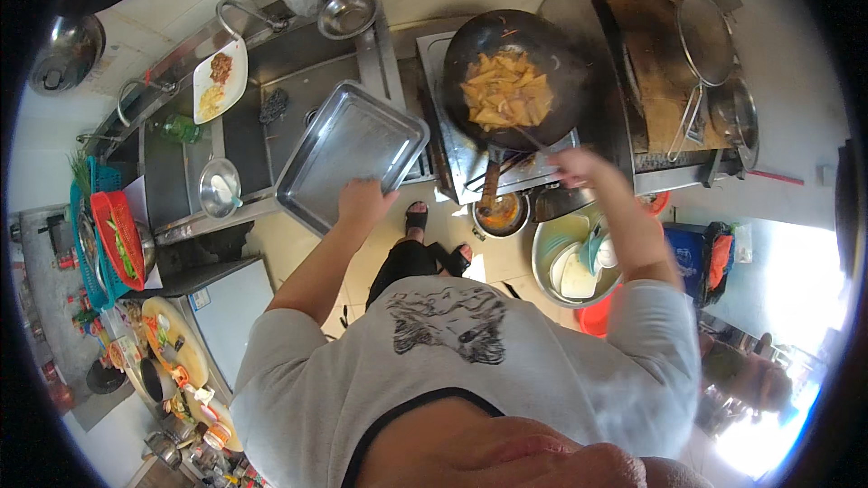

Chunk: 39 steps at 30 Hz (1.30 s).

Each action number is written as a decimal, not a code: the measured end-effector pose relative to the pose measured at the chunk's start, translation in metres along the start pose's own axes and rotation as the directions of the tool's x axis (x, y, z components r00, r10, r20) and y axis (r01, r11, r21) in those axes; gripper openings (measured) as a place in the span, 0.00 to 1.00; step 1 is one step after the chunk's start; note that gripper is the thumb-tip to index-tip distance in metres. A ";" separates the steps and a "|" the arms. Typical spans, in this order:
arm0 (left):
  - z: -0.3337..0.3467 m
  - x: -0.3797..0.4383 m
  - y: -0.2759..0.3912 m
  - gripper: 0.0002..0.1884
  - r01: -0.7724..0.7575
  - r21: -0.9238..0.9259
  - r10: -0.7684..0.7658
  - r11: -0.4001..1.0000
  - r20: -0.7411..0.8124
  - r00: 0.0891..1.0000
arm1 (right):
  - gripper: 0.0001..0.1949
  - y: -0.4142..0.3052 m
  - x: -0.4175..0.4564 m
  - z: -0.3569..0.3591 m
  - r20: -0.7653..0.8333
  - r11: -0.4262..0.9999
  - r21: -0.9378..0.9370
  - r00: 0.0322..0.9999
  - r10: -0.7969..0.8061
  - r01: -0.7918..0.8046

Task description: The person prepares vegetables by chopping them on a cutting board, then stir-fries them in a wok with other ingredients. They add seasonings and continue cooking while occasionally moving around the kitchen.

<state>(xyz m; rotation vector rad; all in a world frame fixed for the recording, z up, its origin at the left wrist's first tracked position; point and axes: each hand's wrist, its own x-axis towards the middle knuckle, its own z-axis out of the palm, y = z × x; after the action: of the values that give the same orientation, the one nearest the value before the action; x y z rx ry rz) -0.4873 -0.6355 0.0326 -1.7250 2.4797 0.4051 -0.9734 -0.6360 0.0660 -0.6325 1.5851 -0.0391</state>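
My left hand [364, 202] grips the near edge of a rectangular stainless steel tray [349, 149], which is tilted over the right part of the sink. The tray looks bare inside. My right hand [578, 166], slightly blurred, is closed on the handle of a utensil [532, 139] whose far end reaches into a black wok [569, 74]. The kind of utensil cannot be told. In the wok lie many flat golden-brown food pieces [508, 91]. The wok's wooden handle [489, 183] points towards me, with neither hand on it.
A white plate [237, 71] with minced ingredients stands at the sink's back left, near a metal bowl [219, 183]. Below the stove are a pan [502, 213] and a large basin [542, 271] of dishes. A mesh strainer [705, 37] lies right of the wok.
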 end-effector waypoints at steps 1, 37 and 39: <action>0.005 -0.003 0.000 0.21 -0.015 0.043 0.013 0.999 0.037 0.999 | 0.11 -0.001 0.024 0.039 -0.076 0.971 0.204 0.991 -0.113 0.127; 0.079 0.055 0.198 0.10 0.716 -0.666 0.233 -0.207 0.677 0.698 | 0.11 -0.149 -0.124 -0.043 -0.470 0.295 -0.876 0.814 -0.342 -0.381; 0.079 0.070 0.188 0.12 0.712 -0.685 0.226 -0.157 0.676 0.701 | 0.09 -0.157 -0.115 -0.061 -0.437 0.380 -0.851 0.889 -0.135 -0.361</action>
<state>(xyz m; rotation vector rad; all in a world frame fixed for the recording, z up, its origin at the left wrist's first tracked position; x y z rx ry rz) -0.6929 -0.6164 -0.0285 -1.6254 0.7536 2.8121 -0.9744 -0.7416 0.2401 -1.4770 2.0414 0.9878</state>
